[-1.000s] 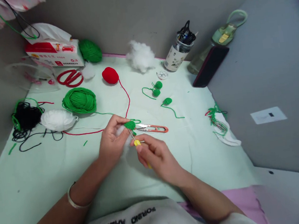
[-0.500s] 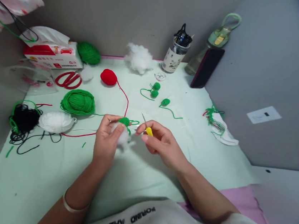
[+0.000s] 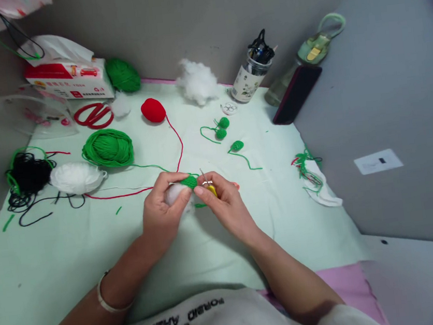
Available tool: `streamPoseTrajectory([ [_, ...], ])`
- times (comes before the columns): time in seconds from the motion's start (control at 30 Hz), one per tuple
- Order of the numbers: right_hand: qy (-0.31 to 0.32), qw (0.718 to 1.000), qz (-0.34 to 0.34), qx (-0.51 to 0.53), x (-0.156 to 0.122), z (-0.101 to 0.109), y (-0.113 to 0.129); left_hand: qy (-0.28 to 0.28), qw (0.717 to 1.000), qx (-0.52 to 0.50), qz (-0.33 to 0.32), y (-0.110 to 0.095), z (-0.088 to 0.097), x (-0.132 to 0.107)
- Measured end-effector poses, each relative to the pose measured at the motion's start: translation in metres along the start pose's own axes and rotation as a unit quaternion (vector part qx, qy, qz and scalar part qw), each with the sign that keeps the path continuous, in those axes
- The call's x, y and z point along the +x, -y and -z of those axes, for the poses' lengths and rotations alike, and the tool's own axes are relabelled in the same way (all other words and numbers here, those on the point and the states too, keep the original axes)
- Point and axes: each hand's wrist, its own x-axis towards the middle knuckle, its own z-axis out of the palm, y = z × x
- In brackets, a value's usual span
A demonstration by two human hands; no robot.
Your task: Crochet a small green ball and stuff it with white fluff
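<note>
Near the middle of the table, my left hand (image 3: 162, 202) is closed around a small green crochet piece (image 3: 189, 181) and a tuft of white stuffing (image 3: 175, 194). My right hand (image 3: 222, 195) is closed too, holding a crochet hook (image 3: 212, 189) with a yellow handle, its metal shaft pointing up. Its thumb and fingertips touch the right edge of the green piece. A bit of green yarn hangs below, between the hands. Past them lie small green crocheted balls (image 3: 220, 134) and an oval green crocheted piece (image 3: 237, 146) with yarn tails.
To the left lie a green yarn skein (image 3: 107, 149), white yarn (image 3: 76, 178), tangled black yarn (image 3: 32, 172) and red scissors (image 3: 94, 116). Behind are a red yarn ball (image 3: 153, 110), stuffing (image 3: 197, 82), a tissue box (image 3: 70, 82), a pen jar (image 3: 248, 80) and a phone (image 3: 298, 95).
My right hand has moved left with the hook and now meets the green crochet piece. My left hand has shifted slightly right, and the view has moved a little.
</note>
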Motion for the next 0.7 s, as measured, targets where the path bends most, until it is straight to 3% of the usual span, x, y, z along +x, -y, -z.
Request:
streamPoseTrajectory([
  [0.17, 0.004, 0.999, 0.025, -0.041, 0.003, 0.000, -0.005, 0.047, 0.998, 0.035, -0.010, -0.003, -0.004, 0.000],
  [0.27, -0.002, 0.999, 0.019, -0.037, 0.003, 0.001, -0.008, 0.077, 0.995, 0.031, 0.058, -0.013, -0.002, 0.000],
  [0.37, -0.019, 0.999, 0.020, -0.037, 0.002, 0.001, -0.008, 0.105, 0.983, -0.048, 0.141, -0.024, 0.003, 0.000],
  [0.53, -0.019, 1.000, 0.015, 0.007, 0.001, 0.000, -0.011, 0.092, 0.931, -0.236, 0.263, -0.030, 0.007, 0.002],
  [0.7, 0.006, 0.994, -0.011, 0.109, 0.004, -0.002, -0.020, 0.095, 0.883, -0.337, 0.312, -0.024, 0.004, 0.003],
])
